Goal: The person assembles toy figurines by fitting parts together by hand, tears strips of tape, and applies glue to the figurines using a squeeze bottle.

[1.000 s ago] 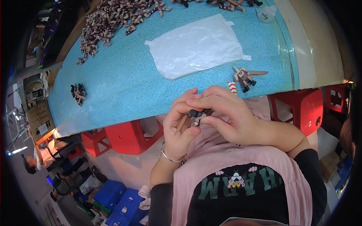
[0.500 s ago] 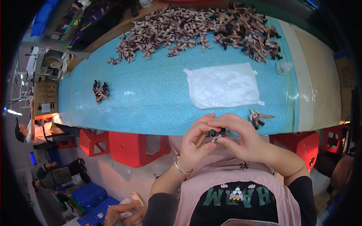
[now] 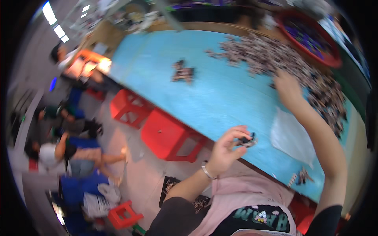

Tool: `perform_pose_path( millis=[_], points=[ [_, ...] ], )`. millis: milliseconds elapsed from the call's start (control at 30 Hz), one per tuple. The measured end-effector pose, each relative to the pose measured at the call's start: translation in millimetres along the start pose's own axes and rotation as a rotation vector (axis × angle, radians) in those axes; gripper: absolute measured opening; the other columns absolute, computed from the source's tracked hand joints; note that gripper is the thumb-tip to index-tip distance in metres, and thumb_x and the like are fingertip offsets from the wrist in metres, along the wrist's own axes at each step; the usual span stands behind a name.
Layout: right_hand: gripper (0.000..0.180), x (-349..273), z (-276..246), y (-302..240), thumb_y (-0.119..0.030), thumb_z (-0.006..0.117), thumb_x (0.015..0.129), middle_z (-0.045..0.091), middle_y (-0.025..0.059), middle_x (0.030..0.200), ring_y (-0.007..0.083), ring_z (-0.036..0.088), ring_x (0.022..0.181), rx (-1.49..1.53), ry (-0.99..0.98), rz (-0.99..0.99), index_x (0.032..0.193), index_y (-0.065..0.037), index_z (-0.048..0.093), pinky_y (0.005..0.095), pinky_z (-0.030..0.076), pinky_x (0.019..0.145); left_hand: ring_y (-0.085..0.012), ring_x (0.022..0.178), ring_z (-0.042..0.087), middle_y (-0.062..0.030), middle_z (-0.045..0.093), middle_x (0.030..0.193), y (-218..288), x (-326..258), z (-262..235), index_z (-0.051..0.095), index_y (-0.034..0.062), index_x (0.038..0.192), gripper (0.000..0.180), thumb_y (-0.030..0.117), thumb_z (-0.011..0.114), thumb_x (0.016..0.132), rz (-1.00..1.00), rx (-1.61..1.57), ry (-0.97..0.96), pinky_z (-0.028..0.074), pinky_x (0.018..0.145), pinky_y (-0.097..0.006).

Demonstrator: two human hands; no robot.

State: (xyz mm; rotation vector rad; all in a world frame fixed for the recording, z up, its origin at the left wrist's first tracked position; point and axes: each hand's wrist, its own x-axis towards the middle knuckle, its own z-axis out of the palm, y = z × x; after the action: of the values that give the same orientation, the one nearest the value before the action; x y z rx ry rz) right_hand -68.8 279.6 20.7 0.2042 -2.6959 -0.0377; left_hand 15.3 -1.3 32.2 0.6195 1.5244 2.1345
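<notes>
My left hand [image 3: 227, 148] is closed around a small toy figure [image 3: 248, 141], black and pale, held up by the table's near edge. Out on the far side, my right hand [image 3: 287, 87] reaches to a heap of small pale-and-brown figure parts [image 3: 258, 51]. Its fingertips are blurred against the heap, so I cannot make out whether they grip a piece. To the right, the heap turns into darker pieces [image 3: 328, 98]. A white sheet [image 3: 289, 131] lies partly behind my right forearm. Another small figure [image 3: 303, 177] rests near the table's front edge.
The blue-topped table [image 3: 149, 59] carries a small group of figures [image 3: 183, 72] at its left. Behind the heap stands a red basin [image 3: 334, 61] with purple and green items. Red stools [image 3: 165, 135] line the near side. Other people [image 3: 47, 151] sit at the left.
My right hand has left the figure and stretched forward to the heap. My left hand keeps the figure. The view has turned, bringing the red basin into sight.
</notes>
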Motion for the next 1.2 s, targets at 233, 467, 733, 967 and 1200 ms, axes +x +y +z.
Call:
perform_pose_path(
  millis=[233, 467, 733, 967, 1200],
  points=[
    [0.008, 2, 8, -2, -0.003, 0.056, 0.075, 0.055, 0.0137, 0.101, 0.027, 0.06, 0.091, -0.205, -0.223, 0.108, 0.078, 0.001, 0.062, 0.0371, 0.053, 0.071, -0.0207, 0.121, 0.043, -0.0097, 0.048, 0.122, 0, -9, -32, 0.059, 0.0053, 0.108, 0.027, 0.021, 0.066, 0.088, 0.046, 0.081, 0.118, 0.035, 0.101, -0.037],
    [0.012, 17, -35, 7, 0.002, 0.06, 0.072, 0.058, 0.0168, 0.092, 0.035, 0.059, 0.087, 0.092, -0.228, 0.12, 0.084, 0.0, 0.06, 0.041, 0.049, 0.071, -0.02, 0.121, 0.043, -0.009, 0.05, 0.119, 3, 2, -46, 0.06, 0.0052, 0.106, 0.026, 0.021, 0.067, 0.087, 0.08, 0.128, 0.2, 0.035, 0.1, -0.035],
    [0.014, -12, -70, 60, 0.0, 0.05, 0.086, 0.058, 0.0063, 0.068, 0.0134, 0.06, 0.068, 0.866, -0.263, 0.588, 0.099, -0.002, 0.054, 0.0268, 0.046, 0.059, -0.013, 0.099, 0.051, -0.0059, 0.055, 0.11, 0, 25, -93, 0.062, 0.0037, 0.101, 0.019, 0.008, 0.067, 0.084, 0.222, 0.348, 0.427, 0.041, 0.086, -0.027],
    [0.012, -96, -119, 46, -0.009, 0.044, 0.096, 0.06, 0.0061, 0.083, 0.0097, 0.058, 0.067, 1.427, 0.037, 0.778, 0.097, -0.002, 0.054, 0.0225, 0.045, 0.059, -0.0187, 0.092, 0.057, -0.0085, 0.057, 0.107, 15, 53, -149, 0.061, 0.0014, 0.095, 0.022, 0.01, 0.071, 0.078, 0.335, 0.805, 0.616, 0.048, 0.08, -0.03],
    [0.008, -169, -149, 28, -0.008, 0.045, 0.096, 0.059, 0.0084, 0.087, 0.0095, 0.054, 0.064, 1.163, -0.08, 0.671, 0.096, -0.003, 0.051, 0.0213, 0.044, 0.058, -0.0188, 0.089, 0.057, -0.0103, 0.057, 0.106, 18, 70, -177, 0.06, 0.0, 0.096, 0.023, 0.009, 0.071, 0.079, 0.376, 0.928, 0.699, 0.048, 0.079, -0.029]
  ],
)
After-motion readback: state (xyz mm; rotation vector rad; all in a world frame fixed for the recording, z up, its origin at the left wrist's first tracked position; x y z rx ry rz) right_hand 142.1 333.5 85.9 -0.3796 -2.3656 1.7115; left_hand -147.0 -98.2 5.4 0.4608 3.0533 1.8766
